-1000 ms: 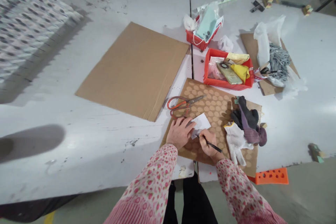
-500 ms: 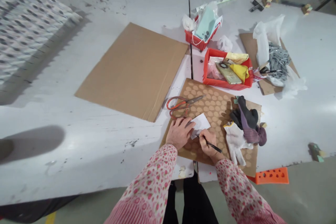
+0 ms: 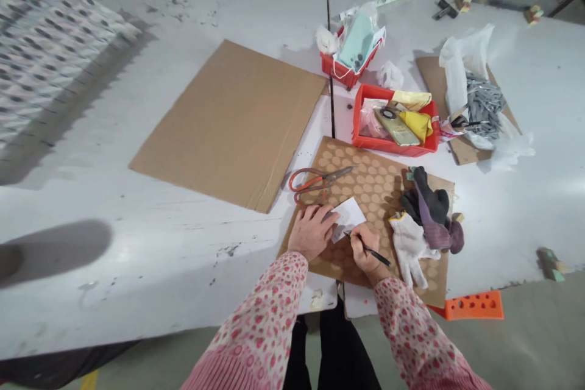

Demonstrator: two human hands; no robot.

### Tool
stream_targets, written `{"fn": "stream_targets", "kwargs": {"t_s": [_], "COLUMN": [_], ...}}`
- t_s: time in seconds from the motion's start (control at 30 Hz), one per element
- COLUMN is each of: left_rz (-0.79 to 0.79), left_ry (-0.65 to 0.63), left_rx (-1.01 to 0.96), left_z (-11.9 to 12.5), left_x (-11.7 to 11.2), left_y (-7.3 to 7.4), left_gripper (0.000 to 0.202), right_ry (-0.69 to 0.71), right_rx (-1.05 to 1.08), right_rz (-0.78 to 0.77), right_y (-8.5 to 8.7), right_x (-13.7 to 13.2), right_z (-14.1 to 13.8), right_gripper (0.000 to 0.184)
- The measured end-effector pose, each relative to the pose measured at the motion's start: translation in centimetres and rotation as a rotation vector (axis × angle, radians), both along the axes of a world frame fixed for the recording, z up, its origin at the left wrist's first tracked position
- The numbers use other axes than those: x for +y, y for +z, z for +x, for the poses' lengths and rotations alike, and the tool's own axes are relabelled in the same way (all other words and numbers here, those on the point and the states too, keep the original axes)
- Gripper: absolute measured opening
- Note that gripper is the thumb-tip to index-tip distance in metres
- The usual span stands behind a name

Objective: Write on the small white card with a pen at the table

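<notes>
My left hand lies flat with fingers spread, pressing down the left edge of a small white paper slip. My right hand is closed around a thin black pen, its tip touching the slip's lower edge. The slip rests on a brown cardboard sheet printed with pale circles. Orange-handled scissors lie just beyond my left hand on that sheet.
A pile of gloves lies right of my right hand. Two red bins with bags stand behind. A large plain cardboard sheet lies left. An orange holed block sits at the table's near edge.
My right hand and pen have shifted slightly to the right along the slip. The left hand has stayed put.
</notes>
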State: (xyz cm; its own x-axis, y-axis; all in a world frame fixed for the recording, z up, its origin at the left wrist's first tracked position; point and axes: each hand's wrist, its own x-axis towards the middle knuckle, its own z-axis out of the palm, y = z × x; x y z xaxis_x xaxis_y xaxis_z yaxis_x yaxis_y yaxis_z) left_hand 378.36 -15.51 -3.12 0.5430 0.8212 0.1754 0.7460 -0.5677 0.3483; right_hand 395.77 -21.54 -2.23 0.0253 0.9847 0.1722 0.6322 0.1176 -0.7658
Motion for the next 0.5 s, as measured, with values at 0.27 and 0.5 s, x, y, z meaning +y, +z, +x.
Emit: {"fn": "stream_targets", "kwargs": {"t_s": [0.27, 0.5], "left_rz": [-0.02, -0.019], "left_ry": [-0.007, -0.007], "left_rx": [0.003, 0.001], "left_z": [-0.01, 0.06], "left_x": [-0.04, 0.03], "left_y": [-0.16, -0.11], "left_gripper": [0.026, 0.026], "right_ry": [0.016, -0.003], "right_rx": [-0.044, -0.05], "right_rz": [0.027, 0.019], "right_y": [-0.24, -0.28], "right_x": [0.21, 0.2], "right_z": [-0.1, -0.16], "right_gripper": [0.018, 0.018]}}
